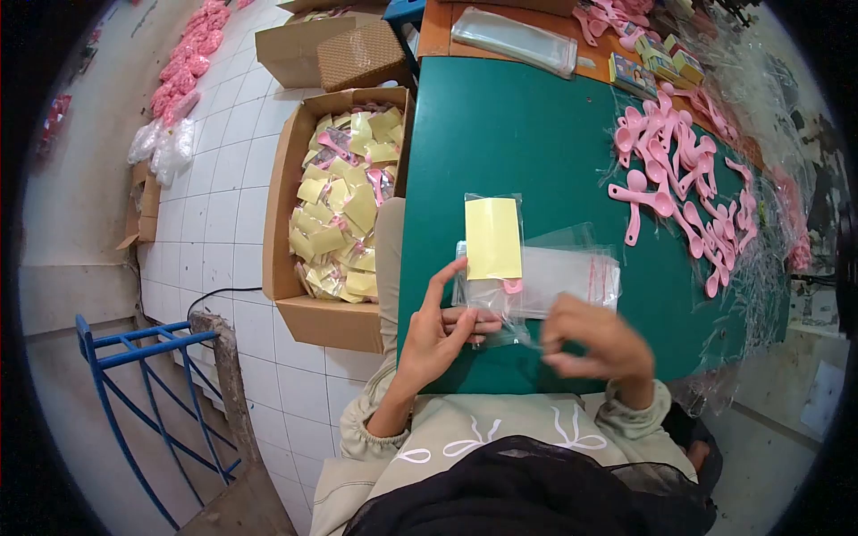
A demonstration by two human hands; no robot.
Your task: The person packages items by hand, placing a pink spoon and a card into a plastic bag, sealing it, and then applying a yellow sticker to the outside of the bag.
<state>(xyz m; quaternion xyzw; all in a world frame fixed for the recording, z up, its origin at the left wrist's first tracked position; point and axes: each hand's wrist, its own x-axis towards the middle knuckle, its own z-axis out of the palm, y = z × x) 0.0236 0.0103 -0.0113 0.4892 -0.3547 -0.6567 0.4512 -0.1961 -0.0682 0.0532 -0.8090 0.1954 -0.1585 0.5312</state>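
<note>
My left hand (pixel 436 338) is closed on the lower left of a clear plastic bag (pixel 493 299), its index finger along the bag's edge. Inside the bag are a yellow card (pixel 493 237) and a pink spoon, of which only the pink end (pixel 512 286) shows below the card. My right hand (pixel 597 339), smeared by motion, is curled just right of the bag's lower end; what its fingers pinch is too blurred to make out. Under and beside the bag lies a stack of flat clear bags (pixel 572 275).
Many loose pink spoons (pixel 675 152) lie on the right of the green table (pixel 518 116). A clear bag pack (pixel 514 40) and small boxes (pixel 633 76) are at the far edge. Left, a cardboard box (pixel 335 326) holds packed bags (pixel 344 210); nearby stands a blue metal frame (pixel 143 357).
</note>
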